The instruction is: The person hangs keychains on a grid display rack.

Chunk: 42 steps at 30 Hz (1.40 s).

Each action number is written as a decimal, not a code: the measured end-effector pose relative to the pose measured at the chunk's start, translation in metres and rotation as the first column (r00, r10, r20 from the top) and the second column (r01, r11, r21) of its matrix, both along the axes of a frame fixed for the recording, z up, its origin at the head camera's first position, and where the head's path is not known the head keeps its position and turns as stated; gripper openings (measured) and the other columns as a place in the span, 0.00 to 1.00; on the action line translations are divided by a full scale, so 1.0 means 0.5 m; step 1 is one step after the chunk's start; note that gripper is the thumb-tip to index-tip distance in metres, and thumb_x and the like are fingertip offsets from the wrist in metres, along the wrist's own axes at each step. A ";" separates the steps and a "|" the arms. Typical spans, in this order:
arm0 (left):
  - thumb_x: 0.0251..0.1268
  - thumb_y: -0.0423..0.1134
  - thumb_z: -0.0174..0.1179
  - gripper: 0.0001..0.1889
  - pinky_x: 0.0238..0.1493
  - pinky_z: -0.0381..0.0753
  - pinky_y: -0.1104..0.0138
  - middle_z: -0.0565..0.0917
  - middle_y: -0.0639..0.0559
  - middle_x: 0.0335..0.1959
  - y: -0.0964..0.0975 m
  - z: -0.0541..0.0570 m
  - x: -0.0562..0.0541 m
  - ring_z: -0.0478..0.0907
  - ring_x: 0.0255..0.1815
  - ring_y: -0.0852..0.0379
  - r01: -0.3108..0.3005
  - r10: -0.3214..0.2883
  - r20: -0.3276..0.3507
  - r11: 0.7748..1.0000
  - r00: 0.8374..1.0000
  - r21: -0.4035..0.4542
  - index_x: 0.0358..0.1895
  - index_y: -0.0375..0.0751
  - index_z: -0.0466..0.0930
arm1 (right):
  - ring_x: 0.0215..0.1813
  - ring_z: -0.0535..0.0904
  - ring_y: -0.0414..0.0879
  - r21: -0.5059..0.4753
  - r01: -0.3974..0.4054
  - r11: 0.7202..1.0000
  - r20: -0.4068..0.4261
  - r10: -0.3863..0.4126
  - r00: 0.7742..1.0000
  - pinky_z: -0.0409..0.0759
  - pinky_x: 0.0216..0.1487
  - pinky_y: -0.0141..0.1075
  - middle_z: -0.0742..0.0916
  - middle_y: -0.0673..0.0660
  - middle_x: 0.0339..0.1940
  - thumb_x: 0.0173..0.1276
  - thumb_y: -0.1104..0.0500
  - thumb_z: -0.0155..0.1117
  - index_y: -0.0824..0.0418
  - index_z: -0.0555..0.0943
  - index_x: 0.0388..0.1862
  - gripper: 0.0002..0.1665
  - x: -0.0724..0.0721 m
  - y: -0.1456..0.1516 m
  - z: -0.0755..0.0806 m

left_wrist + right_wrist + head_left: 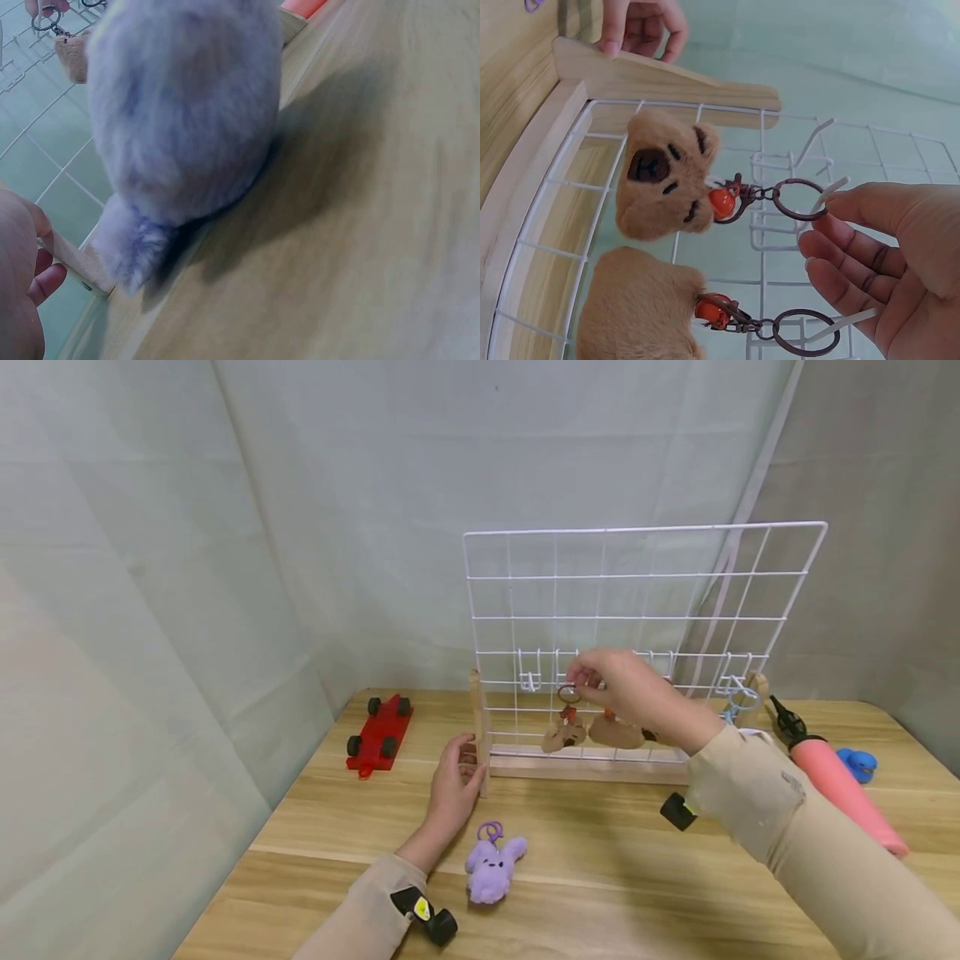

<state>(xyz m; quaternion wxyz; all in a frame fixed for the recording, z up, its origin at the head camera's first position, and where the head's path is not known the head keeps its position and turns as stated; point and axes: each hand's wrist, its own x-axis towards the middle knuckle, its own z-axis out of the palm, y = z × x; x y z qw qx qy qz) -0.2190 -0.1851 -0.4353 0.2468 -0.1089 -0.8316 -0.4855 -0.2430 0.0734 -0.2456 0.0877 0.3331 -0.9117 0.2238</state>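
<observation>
My right hand (630, 689) pinches the dark metal ring (799, 199) of a brown bear plush keychain (664, 176) between thumb and fingertip. That ring overlaps the tip of a white hook (835, 189) on the wire grid rack (645, 575). Beside it a second brown plush keychain (641, 304) hangs by its ring from another hook. Both have an orange bell. My left hand (455, 785) grips the wooden side support (479, 727) at the rack's left end. A purple plush keychain (491, 870) lies near my left wrist, large in the left wrist view.
A red toy car (380, 735) with black wheels is at the table's left. On the right lie a pink pump (843, 789) with a black nozzle and a blue toy (858, 765). A light blue ring (743, 697) hangs at the rack's right end.
</observation>
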 end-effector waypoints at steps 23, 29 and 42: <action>0.58 0.21 0.60 0.24 0.42 0.85 0.61 0.78 0.36 0.46 0.001 0.005 -0.002 0.80 0.43 0.45 -0.004 0.004 0.012 1.000 1.000 -0.006 0.59 0.31 0.67 | 0.36 0.82 0.43 -0.201 -0.105 0.974 -0.220 0.059 0.974 0.83 0.35 0.34 0.86 0.56 0.36 0.60 0.70 0.65 0.64 0.81 0.40 0.09 0.071 0.022 -0.044; 0.57 0.21 0.60 0.24 0.42 0.85 0.61 0.79 0.35 0.46 0.001 0.005 0.000 0.80 0.43 0.45 -0.006 0.005 0.021 1.000 1.000 0.006 0.59 0.30 0.67 | 0.32 0.80 0.40 -0.204 -0.170 0.964 -0.274 0.110 0.955 0.81 0.30 0.31 0.86 0.52 0.34 0.58 0.71 0.67 0.61 0.81 0.39 0.11 0.088 0.010 -0.078; 0.57 0.22 0.60 0.24 0.42 0.85 0.65 0.79 0.36 0.46 0.001 0.003 0.003 0.80 0.43 0.45 -0.005 0.005 0.025 1.000 1.000 -0.002 0.59 0.31 0.67 | 0.35 0.79 0.36 -0.269 -0.247 0.931 -0.157 0.211 0.965 0.80 0.31 0.26 0.85 0.51 0.35 0.60 0.68 0.67 0.58 0.81 0.40 0.11 0.117 -0.026 -0.154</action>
